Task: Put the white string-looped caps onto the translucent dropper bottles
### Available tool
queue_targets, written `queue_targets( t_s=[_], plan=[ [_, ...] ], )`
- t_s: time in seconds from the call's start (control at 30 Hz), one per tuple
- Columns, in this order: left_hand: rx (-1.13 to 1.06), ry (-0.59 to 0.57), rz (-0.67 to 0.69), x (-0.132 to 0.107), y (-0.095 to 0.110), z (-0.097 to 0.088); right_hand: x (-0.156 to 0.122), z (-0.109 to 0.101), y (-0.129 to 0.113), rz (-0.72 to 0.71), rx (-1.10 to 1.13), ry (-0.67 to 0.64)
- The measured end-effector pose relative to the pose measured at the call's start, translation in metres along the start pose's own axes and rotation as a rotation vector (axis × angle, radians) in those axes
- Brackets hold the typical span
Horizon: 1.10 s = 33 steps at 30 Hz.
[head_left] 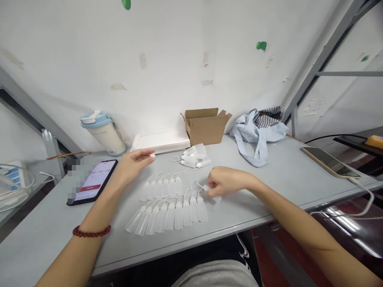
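My left hand (139,161) pinches a small white piece (153,155), perhaps a cap, between thumb and fingertips above the desk. On the right, my right hand (220,181) is closed on a translucent plastic dropper bottle (218,198), mostly hidden under the fingers. Just left of it lies a front row of similar bottles (169,217), side by side, with thin white strands at their tops. Behind that row is a shorter row of bottles (162,188). A loose pile of bottles (196,155) lies farther back, between my two hands.
A cardboard box (208,128) stands against the wall, beside a flat white box (161,140). A tumbler (106,133) and a phone showing a timer (95,179) are at left. A light-blue cloth bag (257,133) and another phone (329,161) lie at right.
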<state>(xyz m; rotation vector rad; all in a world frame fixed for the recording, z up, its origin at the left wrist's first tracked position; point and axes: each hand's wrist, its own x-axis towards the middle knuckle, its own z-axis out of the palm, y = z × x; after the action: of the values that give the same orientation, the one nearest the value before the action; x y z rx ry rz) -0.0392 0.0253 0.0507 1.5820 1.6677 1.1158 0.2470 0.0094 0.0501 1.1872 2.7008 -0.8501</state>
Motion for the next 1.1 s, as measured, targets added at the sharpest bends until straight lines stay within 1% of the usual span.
queue_targets(
  t_s=[0.03, 0.13, 0.2, 0.23, 0.3, 0.43, 0.53, 0.6, 0.67, 0.77, 0.87, 0.97, 1.03, 1.1],
  plan=[
    [-0.099, -0.048, -0.018, -0.005, 0.003, 0.007, 0.0, -0.002, 0.0, -0.013, 0.054, 0.047],
    [-0.337, -0.292, -0.073, -0.017, 0.006, 0.026, 0.003, -0.003, -0.002, -0.1, 0.208, 0.21],
    [-0.464, -0.427, -0.105, -0.022, 0.006, 0.035, 0.007, 0.0, -0.003, -0.151, 0.318, 0.283],
    [-0.522, -0.473, -0.12, -0.024, 0.006, 0.038, 0.009, 0.003, -0.004, -0.165, 0.38, 0.3],
    [-0.624, -0.517, -0.135, -0.028, 0.008, 0.044, 0.013, 0.009, -0.006, -0.191, 0.507, 0.292],
    [-0.775, -0.488, -0.088, -0.033, 0.015, 0.049, 0.019, 0.02, -0.016, -0.254, 0.732, 0.197],
    [-0.831, -0.519, -0.061, -0.037, 0.02, 0.053, 0.022, 0.024, -0.023, -0.251, 0.865, 0.166],
    [-0.831, -0.551, -0.045, -0.038, 0.02, 0.055, 0.024, 0.025, -0.024, -0.25, 0.911, 0.166],
    [-0.803, -0.559, -0.022, -0.038, 0.018, 0.056, 0.026, 0.024, -0.023, -0.257, 0.946, 0.168],
    [-0.73, -0.527, 0.003, -0.036, 0.015, 0.055, 0.027, 0.022, -0.02, -0.242, 0.981, 0.157],
    [-0.601, -0.436, 0.034, -0.033, 0.014, 0.053, 0.028, 0.023, -0.018, -0.172, 0.961, 0.226],
    [-0.456, -0.337, 0.064, -0.032, 0.016, 0.049, 0.031, 0.026, -0.014, -0.114, 0.899, 0.352],
    [-0.387, -0.32, 0.068, -0.032, 0.017, 0.048, 0.032, 0.028, -0.012, -0.093, 0.799, 0.454],
    [-0.355, -0.334, 0.071, -0.031, 0.018, 0.047, 0.033, 0.03, -0.01, -0.079, 0.668, 0.542]
  ],
)
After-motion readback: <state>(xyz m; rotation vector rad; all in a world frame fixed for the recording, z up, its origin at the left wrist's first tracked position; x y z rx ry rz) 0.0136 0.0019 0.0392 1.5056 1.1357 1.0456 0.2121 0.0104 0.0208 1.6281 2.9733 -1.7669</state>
